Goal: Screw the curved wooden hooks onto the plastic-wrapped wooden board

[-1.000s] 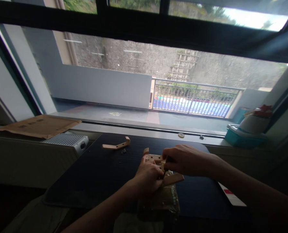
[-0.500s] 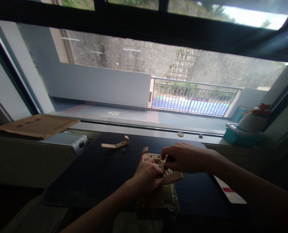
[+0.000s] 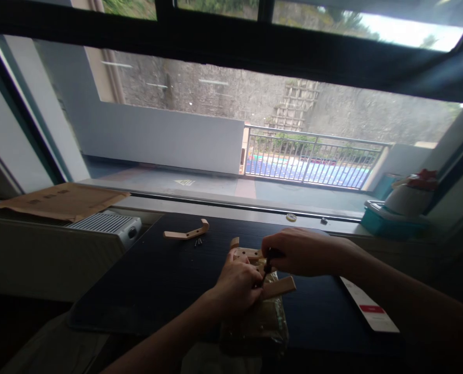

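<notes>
My right hand (image 3: 297, 252) is closed round the dark handle of a screwdriver (image 3: 267, 270), its shaft pointing down and to the left. My left hand (image 3: 237, 280) grips a pale wooden hook (image 3: 280, 288) whose flat end sticks out to the right. The screwdriver tip is by the left fingertips, and the fingers hide where it ends. Just behind lies another wooden piece with dark holes (image 3: 250, 253), partly covered by the hand. Both pieces rest on a package wrapped in clear plastic (image 3: 256, 327).
On the dark table (image 3: 149, 280) lie a loose wooden hook (image 3: 186, 234) and several small screws (image 3: 198, 242). A white and red card (image 3: 371, 309) is at the right. The sill carries a tape roll (image 3: 291, 217) and a teal box (image 3: 391, 221). A brown envelope (image 3: 60, 200) lies left.
My right hand has shifted very slightly, and more of the screwdriver shows beneath it. My left hand stays on the wooden hook. The whole view has tilted a little.
</notes>
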The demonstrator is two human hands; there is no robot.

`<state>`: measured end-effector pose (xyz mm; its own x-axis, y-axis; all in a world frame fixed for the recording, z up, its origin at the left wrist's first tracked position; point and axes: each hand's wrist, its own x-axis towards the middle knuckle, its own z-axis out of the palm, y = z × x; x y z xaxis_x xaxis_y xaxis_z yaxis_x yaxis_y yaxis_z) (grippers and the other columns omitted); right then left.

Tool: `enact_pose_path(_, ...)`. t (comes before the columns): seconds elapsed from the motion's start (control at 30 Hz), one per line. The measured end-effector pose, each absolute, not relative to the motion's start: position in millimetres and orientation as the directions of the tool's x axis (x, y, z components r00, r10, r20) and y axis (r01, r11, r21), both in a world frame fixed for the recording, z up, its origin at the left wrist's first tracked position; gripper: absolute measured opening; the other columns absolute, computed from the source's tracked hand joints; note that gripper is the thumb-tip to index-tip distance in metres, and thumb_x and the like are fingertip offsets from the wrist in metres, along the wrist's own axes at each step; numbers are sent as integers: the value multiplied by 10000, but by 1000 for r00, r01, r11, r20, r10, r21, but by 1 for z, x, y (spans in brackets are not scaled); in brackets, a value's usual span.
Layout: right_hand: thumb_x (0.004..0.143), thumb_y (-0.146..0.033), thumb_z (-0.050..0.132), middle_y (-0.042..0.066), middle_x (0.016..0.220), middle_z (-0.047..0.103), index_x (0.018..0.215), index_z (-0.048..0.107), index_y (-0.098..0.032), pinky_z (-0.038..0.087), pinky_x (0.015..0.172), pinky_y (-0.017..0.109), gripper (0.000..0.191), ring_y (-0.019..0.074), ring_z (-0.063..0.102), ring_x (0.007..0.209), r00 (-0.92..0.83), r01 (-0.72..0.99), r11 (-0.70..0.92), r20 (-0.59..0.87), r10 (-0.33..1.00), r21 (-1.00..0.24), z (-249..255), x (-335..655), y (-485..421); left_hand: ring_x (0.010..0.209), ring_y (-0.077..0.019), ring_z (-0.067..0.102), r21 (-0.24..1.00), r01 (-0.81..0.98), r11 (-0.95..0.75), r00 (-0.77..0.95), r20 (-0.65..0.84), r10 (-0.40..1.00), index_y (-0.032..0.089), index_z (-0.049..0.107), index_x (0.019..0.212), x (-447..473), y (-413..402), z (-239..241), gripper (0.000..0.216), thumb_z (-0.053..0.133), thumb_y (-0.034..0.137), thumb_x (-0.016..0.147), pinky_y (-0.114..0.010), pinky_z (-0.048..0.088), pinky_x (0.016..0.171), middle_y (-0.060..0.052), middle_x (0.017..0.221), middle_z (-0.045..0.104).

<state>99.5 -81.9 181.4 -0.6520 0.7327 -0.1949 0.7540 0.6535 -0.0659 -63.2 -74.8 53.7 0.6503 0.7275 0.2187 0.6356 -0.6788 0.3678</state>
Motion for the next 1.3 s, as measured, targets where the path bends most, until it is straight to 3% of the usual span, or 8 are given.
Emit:
enact_pose_path(0.17,850,-281,436,10,716,597,842,609,-171,285,527,225,205,98,458,591,-666,746,656,-136,733,-117,173,96,-82,858,-187,550,379,637,-671,635,237,736,223,661,608,-62,-76,53,143,599,282,723,-470,104,1043,16,637,643)
enact_pose_path(0.33,854,-399,429,18,643,583,818,631,-165,260,492,238,311,106,445,531,-550,835,548,-105,828,-52,166,94,-80,884,-185,540,416,629,-657,628,226,745,230,657,591,-63,-76,50,144,599,269,717,-481,72,1052,29,606,636)
enact_pose_path(0.43,801,-336,506,8,697,618,913,653,-195,290,510,224,232,106,482,563,-621,784,608,-144,771,-123,171,96,-80,839,-165,541,401,634,-661,621,245,744,233,662,599,-63,-75,46,142,605,285,718,-476,58,1057,33,622,647)
enact_pose_path(0.5,784,-263,504,3,698,622,864,661,-190,308,531,220,191,100,490,569,-668,744,652,-152,728,-146,172,99,-80,845,-161,540,404,637,-656,613,250,750,233,658,588,-64,-75,44,155,607,297,719,-470,45,1061,34,620,651)
enact_pose_path(0.73,824,-279,426,38,725,639,814,625,-168,313,534,236,228,133,546,627,-606,795,604,-15,796,-63,151,98,-86,897,-179,553,416,669,-617,582,223,782,249,666,581,-60,-68,36,110,608,265,673,-506,82,1044,32,629,670)
enact_pose_path(0.87,814,-304,432,41,671,629,763,621,-165,294,509,240,240,138,544,588,-556,831,555,14,831,19,145,89,-85,847,-181,575,404,676,-616,567,247,785,251,675,584,-59,-66,34,160,583,325,690,-519,119,1030,20,625,673)
enact_pose_path(1.2,737,-274,492,34,805,675,888,655,-196,364,549,227,235,147,582,677,-452,891,453,51,891,-21,140,76,-85,761,-182,602,371,702,-608,499,353,791,222,687,531,-56,-75,43,474,487,605,726,-471,165,1039,-11,581,673)
enact_pose_path(1.3,700,-305,543,31,866,694,927,674,-218,394,567,232,275,166,610,725,-450,893,450,-2,893,-25,150,76,-88,788,-187,612,351,750,-561,485,285,827,259,707,565,-54,-67,38,293,585,498,684,-473,170,1046,25,577,671)
